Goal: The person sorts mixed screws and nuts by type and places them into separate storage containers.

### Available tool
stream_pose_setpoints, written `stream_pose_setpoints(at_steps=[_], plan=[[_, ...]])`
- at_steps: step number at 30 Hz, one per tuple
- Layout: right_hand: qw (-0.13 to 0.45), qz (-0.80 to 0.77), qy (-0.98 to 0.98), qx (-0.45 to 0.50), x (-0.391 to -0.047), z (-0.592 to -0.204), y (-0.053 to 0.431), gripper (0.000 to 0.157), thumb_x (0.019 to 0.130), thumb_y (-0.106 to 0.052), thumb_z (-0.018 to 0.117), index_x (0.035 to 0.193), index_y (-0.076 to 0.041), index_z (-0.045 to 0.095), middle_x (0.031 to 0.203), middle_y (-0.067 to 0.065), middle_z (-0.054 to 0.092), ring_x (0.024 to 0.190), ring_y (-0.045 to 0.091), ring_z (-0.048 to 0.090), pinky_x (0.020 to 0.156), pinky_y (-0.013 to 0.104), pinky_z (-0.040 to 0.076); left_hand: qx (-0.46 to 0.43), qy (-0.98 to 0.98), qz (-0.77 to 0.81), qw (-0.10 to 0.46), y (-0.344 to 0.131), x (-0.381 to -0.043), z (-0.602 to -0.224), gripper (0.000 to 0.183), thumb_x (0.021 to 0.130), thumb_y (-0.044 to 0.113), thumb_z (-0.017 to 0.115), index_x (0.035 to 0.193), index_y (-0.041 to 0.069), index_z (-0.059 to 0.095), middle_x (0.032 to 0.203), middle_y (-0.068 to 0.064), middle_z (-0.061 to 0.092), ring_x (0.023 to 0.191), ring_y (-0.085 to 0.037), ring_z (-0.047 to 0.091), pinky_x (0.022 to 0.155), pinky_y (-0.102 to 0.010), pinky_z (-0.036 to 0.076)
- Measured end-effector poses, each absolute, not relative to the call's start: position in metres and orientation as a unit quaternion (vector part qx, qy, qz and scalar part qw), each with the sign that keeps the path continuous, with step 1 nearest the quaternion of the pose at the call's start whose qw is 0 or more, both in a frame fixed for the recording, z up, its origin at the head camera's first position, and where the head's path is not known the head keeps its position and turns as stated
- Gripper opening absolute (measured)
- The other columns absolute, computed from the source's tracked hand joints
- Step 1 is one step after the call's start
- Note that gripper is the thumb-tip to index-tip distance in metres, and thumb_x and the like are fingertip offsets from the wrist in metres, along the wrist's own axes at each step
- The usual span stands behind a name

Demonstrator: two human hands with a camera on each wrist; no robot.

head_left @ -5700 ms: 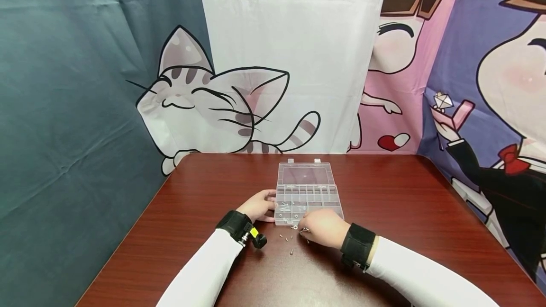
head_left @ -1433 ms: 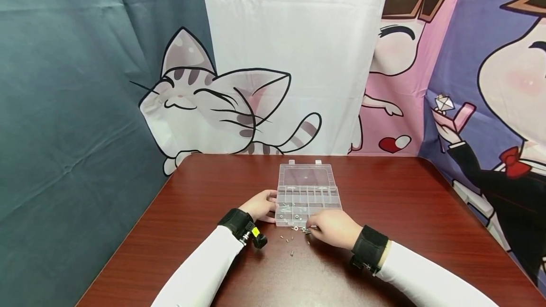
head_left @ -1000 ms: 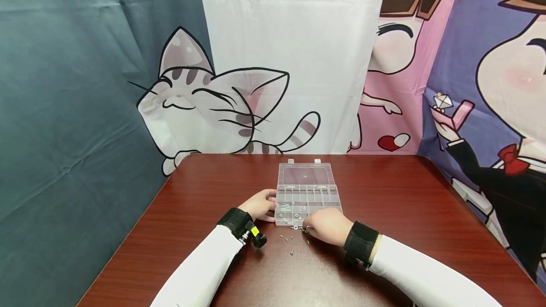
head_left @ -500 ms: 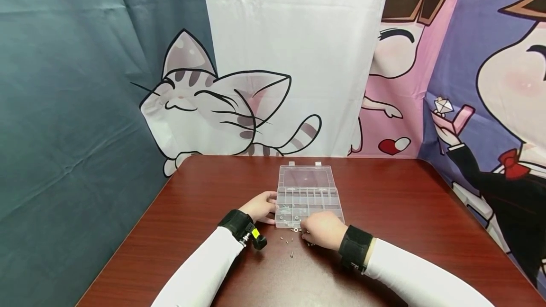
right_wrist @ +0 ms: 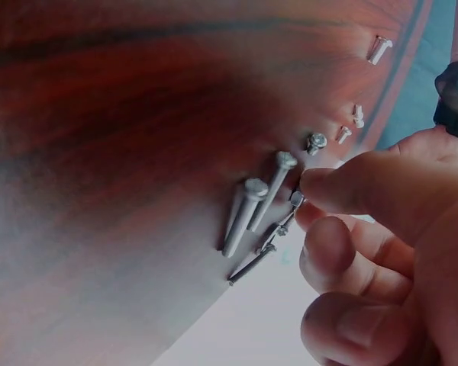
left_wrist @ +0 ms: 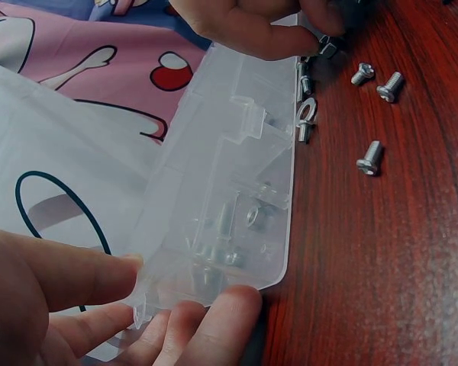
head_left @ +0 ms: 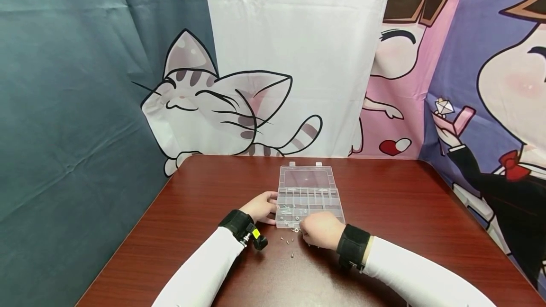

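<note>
A clear plastic compartment box [head_left: 307, 199] lies open on the table, its lid folded back. My left hand [head_left: 259, 206] holds its left end; in the left wrist view the fingers [left_wrist: 225, 328] curl about the corner. Screws and nuts show through the front-left compartments. At the box's front edge my right hand [head_left: 323, 231] is bent low over the table. Its thumb and forefinger pinch a small screw [right_wrist: 296, 199], mostly hidden by the fingertips. Beside them lie two long screws [right_wrist: 249, 217]. A washer [left_wrist: 306, 112] and more screws line the front wall.
Several short screws [left_wrist: 372, 158] are scattered on the reddish-brown wooden table [head_left: 204, 174] in front of the box. A cloth backdrop [head_left: 281, 37] with cartoon figures hangs behind the table.
My right hand has shifted slightly left along the box's front edge. The long screws once by its fingertips now lie nearer me, partly under the hand. My left hand has stayed on the box.
</note>
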State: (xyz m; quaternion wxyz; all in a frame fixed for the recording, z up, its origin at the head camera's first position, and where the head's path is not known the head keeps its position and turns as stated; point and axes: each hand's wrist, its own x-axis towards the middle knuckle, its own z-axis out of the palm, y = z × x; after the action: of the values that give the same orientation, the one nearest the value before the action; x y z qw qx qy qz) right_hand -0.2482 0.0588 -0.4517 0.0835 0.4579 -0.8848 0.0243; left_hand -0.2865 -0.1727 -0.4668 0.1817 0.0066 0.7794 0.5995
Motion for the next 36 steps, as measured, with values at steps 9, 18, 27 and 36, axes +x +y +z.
stream_pose_setpoints(at_steps=[9, 18, 27, 36], plan=[[0.079, 0.016, -0.883, 0.461, -0.250, -0.452, 0.058, 0.030, 0.083, -0.021, 0.077, 0.062, -0.022, 0.054, 0.055, -0.012, 0.044, 0.048, 0.006, 0.041, 0.043, 0.028, 0.037, 0.005, 0.782, 0.597, 0.180, -0.173, -0.285, -0.466, 0.055, 0.096, -0.001, 0.056, 0.148, 0.000, 0.037, 0.114, -0.017, 0.061, 0.088, -0.026, 0.068, 0.070, -0.041, 0.061], [0.108, 0.021, -0.869, 0.482, -0.249, -0.459, 0.059, 0.029, 0.078, -0.018, 0.077, 0.063, -0.021, 0.052, 0.054, -0.012, 0.043, 0.048, 0.007, 0.041, 0.042, 0.029, 0.035, 0.008, 0.783, 0.596, 0.177, -0.173, -0.283, -0.468, 0.056, 0.095, 0.000, 0.056, 0.148, 0.000, 0.037, 0.115, -0.018, 0.061, 0.089, -0.028, 0.068, 0.072, -0.042, 0.060], [0.082, 0.051, -0.874, 0.476, -0.251, -0.453, 0.061, 0.027, 0.080, -0.019, 0.072, 0.067, -0.021, 0.048, 0.056, -0.013, 0.040, 0.049, 0.005, 0.039, 0.042, 0.026, 0.030, 0.009, 0.781, 0.599, 0.176, -0.172, -0.283, -0.466, 0.056, 0.094, -0.002, 0.056, 0.148, 0.000, 0.038, 0.114, -0.017, 0.062, 0.088, -0.026, 0.068, 0.071, -0.042, 0.060], [0.102, 0.069, -0.890, 0.439, -0.263, -0.441, 0.058, 0.023, 0.085, -0.023, 0.064, 0.070, -0.023, 0.046, 0.054, -0.013, 0.038, 0.048, 0.005, 0.039, 0.040, 0.026, 0.029, 0.009, 0.777, 0.603, 0.178, -0.171, -0.284, -0.466, 0.057, 0.094, -0.002, 0.056, 0.148, 0.000, 0.037, 0.116, -0.017, 0.061, 0.088, -0.026, 0.068, 0.071, -0.043, 0.060]])
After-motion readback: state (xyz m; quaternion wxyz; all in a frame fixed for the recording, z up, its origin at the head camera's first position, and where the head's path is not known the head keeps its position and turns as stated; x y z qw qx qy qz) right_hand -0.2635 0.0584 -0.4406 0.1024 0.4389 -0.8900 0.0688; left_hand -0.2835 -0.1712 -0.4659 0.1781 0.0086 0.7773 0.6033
